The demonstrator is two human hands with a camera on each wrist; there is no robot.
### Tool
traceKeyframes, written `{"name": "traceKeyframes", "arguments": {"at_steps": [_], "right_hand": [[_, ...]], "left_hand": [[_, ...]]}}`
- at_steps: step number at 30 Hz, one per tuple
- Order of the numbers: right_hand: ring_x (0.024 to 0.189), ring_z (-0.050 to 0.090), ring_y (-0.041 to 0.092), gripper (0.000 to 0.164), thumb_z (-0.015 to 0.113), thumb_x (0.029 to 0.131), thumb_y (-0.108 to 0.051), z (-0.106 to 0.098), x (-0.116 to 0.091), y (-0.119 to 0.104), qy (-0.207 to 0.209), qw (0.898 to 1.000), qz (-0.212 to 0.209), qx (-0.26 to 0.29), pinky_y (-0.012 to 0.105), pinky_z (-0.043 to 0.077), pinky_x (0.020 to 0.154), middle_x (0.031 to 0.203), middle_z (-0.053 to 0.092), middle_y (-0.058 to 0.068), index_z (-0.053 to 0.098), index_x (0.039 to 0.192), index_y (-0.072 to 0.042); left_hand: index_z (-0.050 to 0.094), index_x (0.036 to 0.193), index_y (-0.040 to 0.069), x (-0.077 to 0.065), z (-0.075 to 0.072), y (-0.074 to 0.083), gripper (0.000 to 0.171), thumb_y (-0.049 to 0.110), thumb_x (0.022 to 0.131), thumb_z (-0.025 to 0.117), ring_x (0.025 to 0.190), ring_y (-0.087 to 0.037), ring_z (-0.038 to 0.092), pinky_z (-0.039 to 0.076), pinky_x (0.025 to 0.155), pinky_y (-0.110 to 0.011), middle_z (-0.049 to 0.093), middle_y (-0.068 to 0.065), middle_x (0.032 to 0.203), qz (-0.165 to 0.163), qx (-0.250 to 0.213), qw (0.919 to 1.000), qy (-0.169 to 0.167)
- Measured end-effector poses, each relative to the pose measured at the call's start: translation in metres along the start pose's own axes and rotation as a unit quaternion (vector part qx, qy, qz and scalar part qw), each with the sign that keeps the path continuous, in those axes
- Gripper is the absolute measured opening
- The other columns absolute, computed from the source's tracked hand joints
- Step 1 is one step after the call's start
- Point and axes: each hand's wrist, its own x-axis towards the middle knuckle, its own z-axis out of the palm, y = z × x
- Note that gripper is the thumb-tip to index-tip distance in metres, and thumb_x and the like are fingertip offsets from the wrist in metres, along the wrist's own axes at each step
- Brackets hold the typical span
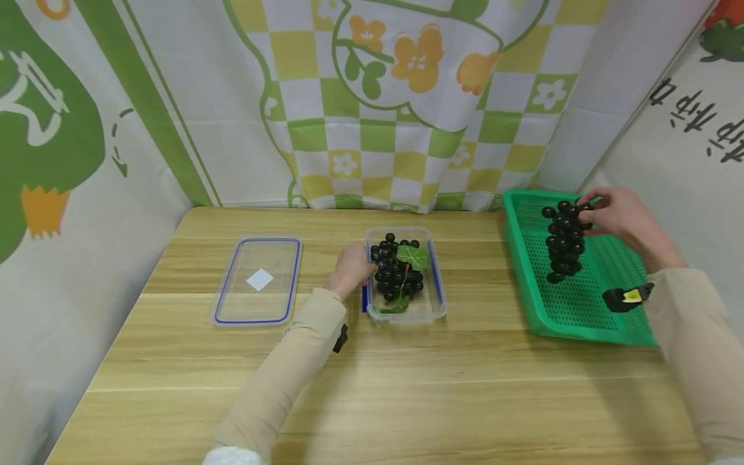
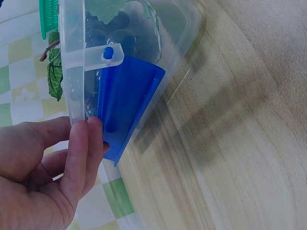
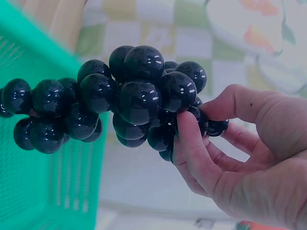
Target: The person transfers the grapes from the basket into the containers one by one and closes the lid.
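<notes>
1. Black, glossy, round grapes in a hanging bunch (image 1: 562, 242) lie just left of and nearer than the right hand (image 1: 626, 218), whose thumb and fingers pinch the bunch's upper end — over the green plastic mesh basket (image 1: 523, 294) on the right.
2. Clear plastic rectangular container (image 1: 437, 274), centre: it sits just right of the left hand (image 1: 351, 266), which has thumb and fingers closed on its left rim, beside a blue plastic latch (image 2: 127, 98).
3. Inside the container lie more black grapes (image 1: 398, 278) with green leaves (image 1: 413, 257).
4. Counted: one hanging bunch, one container, one basket, at least two leaves — whether the container's grapes form one bunch or more, I cannot tell.
5. One clear, blue-edged plastic lid (image 1: 273, 303) with one white diamond-shaped label (image 1: 259, 279) lies left of the left hand on the pale wooden table (image 1: 442, 387).
</notes>
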Motion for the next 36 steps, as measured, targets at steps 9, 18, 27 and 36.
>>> {"name": "traceKeyframes", "arguments": {"at_steps": [9,18,27,36], "right_hand": [[0.065,0.066,0.008,0.038,0.052,0.088,-0.009,0.019,-0.010,-0.061,0.004,0.997,-0.058,-0.044,0.022,0.059,0.063,0.108,0.049,0.020,0.046,0.123,0.004],[0.073,0.062,0.011,0.035,0.053,0.088,-0.007,0.045,-0.013,-0.103,-0.009,0.995,-0.090,-0.049,0.023,0.059,0.065,0.112,0.051,0.021,0.049,0.123,0.000],[0.080,0.065,0.021,0.034,0.054,0.087,-0.003,0.072,-0.011,-0.128,-0.022,0.994,-0.106,-0.020,0.026,0.059,0.066,0.112,0.054,0.021,0.051,0.121,0.000],[0.086,0.064,0.025,0.031,0.053,0.085,0.000,0.102,-0.014,-0.148,-0.036,0.990,-0.133,0.011,0.027,0.060,0.067,0.106,0.056,0.020,0.054,0.116,0.000]], "left_hand": [[0.062,0.081,-0.004,0.000,0.000,-0.001,0.015,0.010,0.085,0.065,0.042,-0.009,0.052,0.047,0.041,-0.016,0.066,-0.011,0.064,0.004,-0.002,1.0000,0.001],[0.060,0.079,-0.002,-0.001,0.000,-0.002,0.012,0.008,0.083,0.065,0.040,-0.008,0.049,0.046,0.041,-0.016,0.066,-0.011,0.064,0.021,0.009,0.9996,0.014],[0.060,0.087,-0.004,-0.001,0.001,-0.001,0.014,0.009,0.084,0.065,0.043,-0.009,0.051,0.048,0.041,-0.016,0.068,-0.014,0.074,0.010,0.001,0.9999,0.004],[0.059,0.086,-0.003,-0.001,0.000,-0.003,0.014,0.008,0.083,0.066,0.044,-0.010,0.053,0.047,0.041,-0.016,0.068,-0.015,0.077,0.011,0.001,0.9998,0.014]]}}
